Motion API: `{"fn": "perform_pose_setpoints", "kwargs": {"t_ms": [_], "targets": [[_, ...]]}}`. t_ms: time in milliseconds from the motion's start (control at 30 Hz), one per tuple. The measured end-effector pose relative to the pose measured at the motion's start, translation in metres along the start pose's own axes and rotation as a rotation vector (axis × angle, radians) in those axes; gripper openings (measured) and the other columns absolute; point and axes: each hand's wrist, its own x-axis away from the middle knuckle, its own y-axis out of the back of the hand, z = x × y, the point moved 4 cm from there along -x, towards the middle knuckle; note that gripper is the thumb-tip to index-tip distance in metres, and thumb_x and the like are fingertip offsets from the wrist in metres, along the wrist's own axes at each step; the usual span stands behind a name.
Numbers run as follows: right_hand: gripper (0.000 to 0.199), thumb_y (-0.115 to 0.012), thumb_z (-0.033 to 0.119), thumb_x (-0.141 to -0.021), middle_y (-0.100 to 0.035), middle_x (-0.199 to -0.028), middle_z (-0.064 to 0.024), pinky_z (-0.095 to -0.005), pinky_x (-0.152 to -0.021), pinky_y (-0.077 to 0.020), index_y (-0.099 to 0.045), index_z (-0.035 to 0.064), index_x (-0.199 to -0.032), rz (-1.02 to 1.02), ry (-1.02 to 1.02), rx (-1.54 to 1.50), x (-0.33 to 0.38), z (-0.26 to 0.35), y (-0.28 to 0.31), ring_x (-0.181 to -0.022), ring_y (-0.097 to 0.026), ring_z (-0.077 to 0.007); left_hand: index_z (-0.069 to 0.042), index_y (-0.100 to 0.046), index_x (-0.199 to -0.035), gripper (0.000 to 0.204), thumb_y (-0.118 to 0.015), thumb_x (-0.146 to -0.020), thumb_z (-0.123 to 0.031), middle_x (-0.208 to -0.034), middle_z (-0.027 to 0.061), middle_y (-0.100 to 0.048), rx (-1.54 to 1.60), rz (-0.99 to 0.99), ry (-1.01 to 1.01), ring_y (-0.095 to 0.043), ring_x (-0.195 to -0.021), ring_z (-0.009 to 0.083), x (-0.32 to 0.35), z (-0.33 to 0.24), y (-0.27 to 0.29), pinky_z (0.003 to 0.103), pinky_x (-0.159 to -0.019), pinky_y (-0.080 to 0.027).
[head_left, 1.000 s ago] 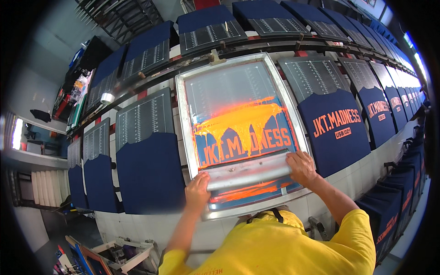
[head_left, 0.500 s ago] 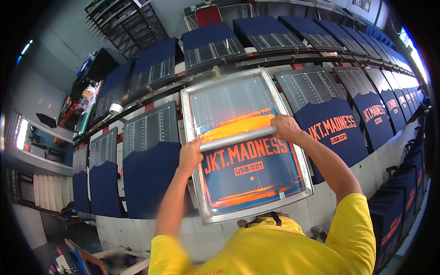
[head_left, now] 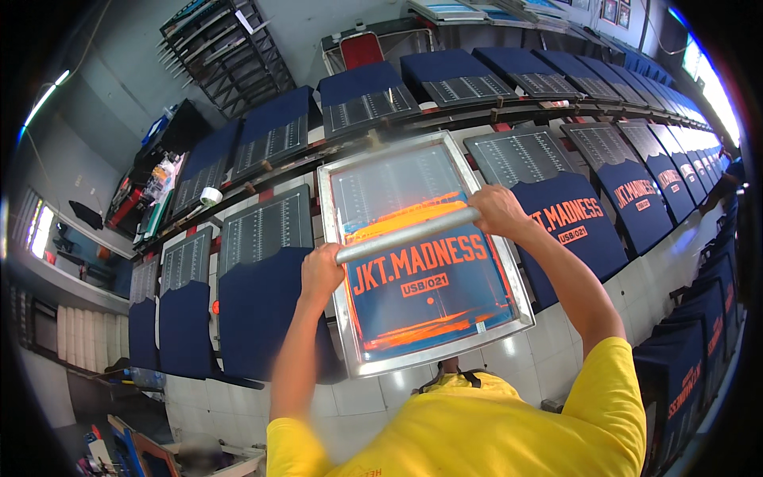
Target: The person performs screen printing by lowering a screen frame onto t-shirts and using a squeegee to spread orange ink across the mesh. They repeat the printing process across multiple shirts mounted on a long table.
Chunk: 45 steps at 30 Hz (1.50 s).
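Observation:
Both hands grip a squeegee (head_left: 409,233) with a long silvery bar handle, which lies crosswise over a screen printing frame (head_left: 435,354). My left hand (head_left: 322,273) is closed round its left end, my right hand (head_left: 498,211) round its right end, which sits higher in the picture. A band of wet orange ink (head_left: 401,217) lies along the squeegee's far side. On the near part of the mesh (head_left: 381,310), orange lettering and streaks of ink show over dark blue. The squeegee's blade is hidden beneath the handle.
A navy shirt (head_left: 262,298) without visible print lies on a grey board to the left. Right of the frame, a navy shirt (head_left: 568,226) bears orange lettering, with more beyond. A second row of boards runs behind a dark rail. A white tape roll (head_left: 211,195) sits at left.
The squeegee's right end has risen in the picture and its handle slants more. Both hands still grip it. The whole view has shifted slightly.

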Motion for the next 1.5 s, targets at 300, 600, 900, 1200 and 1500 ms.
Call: {"fn": "perform_pose_setpoints", "kwargs": {"t_ms": [300,600,900,1200,1500], "targets": [[0.026,-0.076,0.006,-0.058,-0.065,-0.083,-0.0055,-0.0409,-0.074,-0.0465,-0.064,0.0086,-0.081,-0.102,0.017,-0.128,0.150,0.061,-0.007,-0.082,-0.063,-0.0273,-0.006,-0.069,-0.098,0.033,-0.062,-0.068,0.006,-0.106,0.0081,-0.071,0.033,0.011,-0.033,-0.069,-0.095,0.0300,0.140,-0.055,-0.006,0.041,-0.080,-0.058],[0.037,-0.077,0.006,-0.057,-0.064,-0.103,-0.0055,-0.0405,-0.081,-0.0475,-0.062,0.0060,-0.090,-0.049,-0.029,-0.063,0.221,0.080,-0.047,-0.097,-0.060,-0.0262,-0.003,-0.066,-0.099,0.029,-0.062,-0.072,0.006,-0.112,0.0083,-0.069,0.030,-0.027,-0.047,-0.067,-0.104,0.0275,0.208,-0.069,-0.042,0.038,-0.085,-0.057],[0.070,-0.087,0.038,-0.063,-0.053,-0.129,-0.0120,-0.0448,-0.098,-0.0431,-0.057,0.0035,-0.115,0.118,-0.116,-0.072,0.245,0.097,-0.045,-0.121,-0.049,-0.0322,0.004,-0.056,-0.118,0.029,-0.051,-0.089,0.002,-0.128,0.0177,-0.058,0.015,0.105,-0.069,-0.056,-0.123,0.0377,0.240,-0.085,-0.048,0.042,-0.099,-0.050],[0.064,-0.084,0.032,-0.070,-0.053,-0.135,-0.0132,-0.0443,-0.099,-0.0421,-0.059,0.0009,-0.120,0.120,-0.137,-0.131,0.248,0.106,-0.030,-0.125,-0.048,-0.0319,0.004,-0.049,-0.132,0.052,-0.058,-0.081,0.001,-0.143,0.0203,-0.046,0.145,0.222,-0.014,-0.041,-0.137,0.0407,0.255,-0.088,-0.048,0.047,-0.113,-0.037],[0.035,-0.061,0.007,-0.089,-0.065,-0.108,-0.0223,-0.0388,-0.086,-0.0506,-0.060,-0.0015,-0.122,-0.217,-0.716,-0.357,0.253,0.007,-0.091,-0.098,-0.065,-0.0338,0.005,-0.052,-0.134,0.047,-0.059,-0.094,-0.020,-0.136,0.0232,-0.054,0.339,-0.125,0.530,-0.051,-0.129,0.0388,0.247,-0.009,-0.042,0.043,-0.109,-0.040]]}}
